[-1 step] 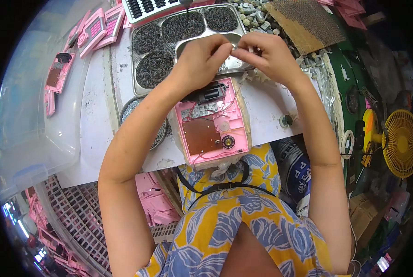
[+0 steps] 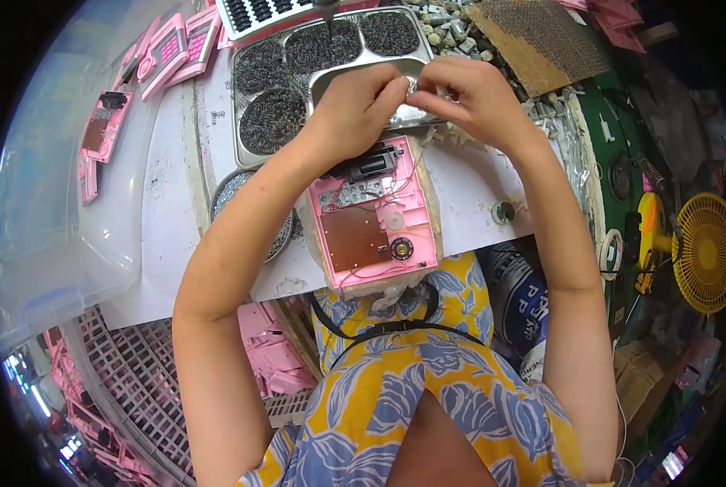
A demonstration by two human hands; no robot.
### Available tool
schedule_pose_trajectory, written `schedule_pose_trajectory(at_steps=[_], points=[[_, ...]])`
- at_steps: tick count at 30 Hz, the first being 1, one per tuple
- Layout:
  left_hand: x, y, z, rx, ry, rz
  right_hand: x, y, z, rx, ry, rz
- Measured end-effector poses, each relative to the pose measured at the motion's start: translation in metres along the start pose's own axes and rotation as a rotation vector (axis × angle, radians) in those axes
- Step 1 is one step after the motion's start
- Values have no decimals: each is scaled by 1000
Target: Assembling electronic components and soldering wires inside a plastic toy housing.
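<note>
My left hand (image 2: 360, 109) and my right hand (image 2: 475, 101) meet fingertip to fingertip above the front compartment of a metal tray (image 2: 235, 122). The fingers of both are closed in a pinch, and something tiny and pale may be between them, too small to name. Other compartments of the tray hold heaps of small dark screws (image 2: 272, 122). Just below my hands lies an open pink plastic housing (image 2: 416, 203), with a brown circuit board (image 2: 351, 239), a small round speaker (image 2: 401, 248), a black part and thin wires inside. My left hand partly hides its upper edge.
A round metal dish (image 2: 221, 195) of small parts sits beside my left forearm. Pink calculator-like casings (image 2: 166, 53) lie at the far left. Brown cardboard (image 2: 533, 45) rests on small grey parts at the back right. A dark tool tip (image 2: 327, 10) hangs above the tray. A yellow fan (image 2: 704, 252) stands right.
The dark tool tip above the tray hangs slightly lower and looks thicker. My right fingers have shifted a little; the pink housing has not moved.
</note>
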State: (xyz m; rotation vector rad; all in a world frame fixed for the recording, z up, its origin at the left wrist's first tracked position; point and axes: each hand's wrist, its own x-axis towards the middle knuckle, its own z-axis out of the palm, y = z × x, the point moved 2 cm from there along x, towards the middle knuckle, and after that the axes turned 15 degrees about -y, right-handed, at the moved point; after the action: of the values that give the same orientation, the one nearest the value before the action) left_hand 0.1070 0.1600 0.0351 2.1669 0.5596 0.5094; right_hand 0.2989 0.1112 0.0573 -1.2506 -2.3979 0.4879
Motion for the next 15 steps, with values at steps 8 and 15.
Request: schedule_pose_trajectory(at_steps=[8,15], points=[[-7,-5,-19,-1023,-438,-599,9,-16,7,-508,-63,20],[-37,27,-25,39,68,-281,-14,-10,-11,-9,73,226]])
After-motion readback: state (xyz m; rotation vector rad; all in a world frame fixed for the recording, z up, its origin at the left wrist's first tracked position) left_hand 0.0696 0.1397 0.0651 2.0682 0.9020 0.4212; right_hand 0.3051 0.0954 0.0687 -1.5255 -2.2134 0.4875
